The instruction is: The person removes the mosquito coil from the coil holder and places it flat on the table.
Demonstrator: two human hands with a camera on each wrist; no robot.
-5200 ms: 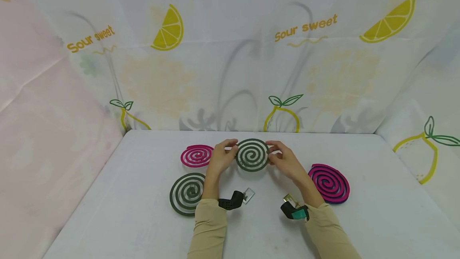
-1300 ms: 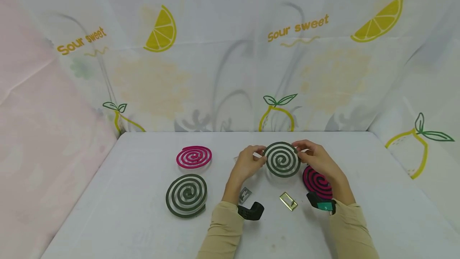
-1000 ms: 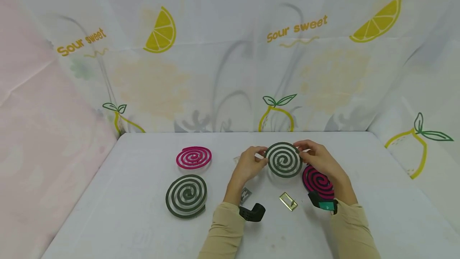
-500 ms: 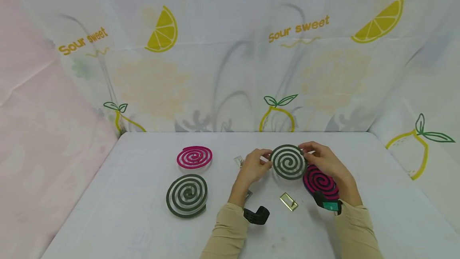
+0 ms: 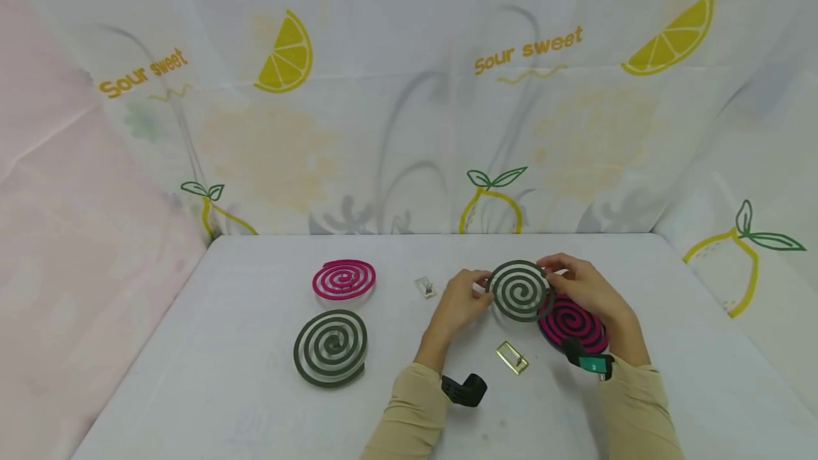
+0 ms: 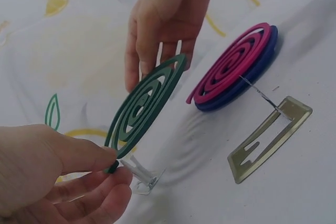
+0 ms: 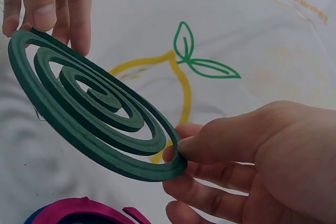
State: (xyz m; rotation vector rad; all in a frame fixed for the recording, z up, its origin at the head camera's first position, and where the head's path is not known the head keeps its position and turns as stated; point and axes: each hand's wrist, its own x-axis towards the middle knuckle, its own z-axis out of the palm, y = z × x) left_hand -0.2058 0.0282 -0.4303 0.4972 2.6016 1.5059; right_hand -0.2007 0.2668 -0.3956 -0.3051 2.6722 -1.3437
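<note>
Your left hand [image 5: 461, 297] pinches the left edge of a green coil [image 5: 520, 292] between thumb and fingers. Your right hand [image 5: 584, 288] pinches the far right part of the same edge, thumb and fingers closed narrowly on the outer ring. The two grips sit roughly opposite one another, presumably to share the load and limit sagging or twisting in a thin spiral. Holding by the rim also leaves the inner turns free of finger pressure.

The held coil is raised clear of the table [image 5: 243, 346] and tilted. From the head view it overlaps the upper left part of a pink-and-blue coil pair [image 5: 571, 323]; the left wrist view shows a gap between them. The pair lies flat on the table, pink above blue, probably nested to stay compact.

Nearer you, below the held coil, is a gold stand [image 5: 520, 360]. Its frame lies flat and its prong points up; the flat frame likely serves as a steady foot. A silver stand [image 5: 427, 289] lies to the left of your left hand, towards the far side.

Further left, a pink coil [image 5: 344, 280] occupies the far position and a second green coil [image 5: 334, 345] the near one. They are well apart, which likely keeps their rings from catching.
</note>
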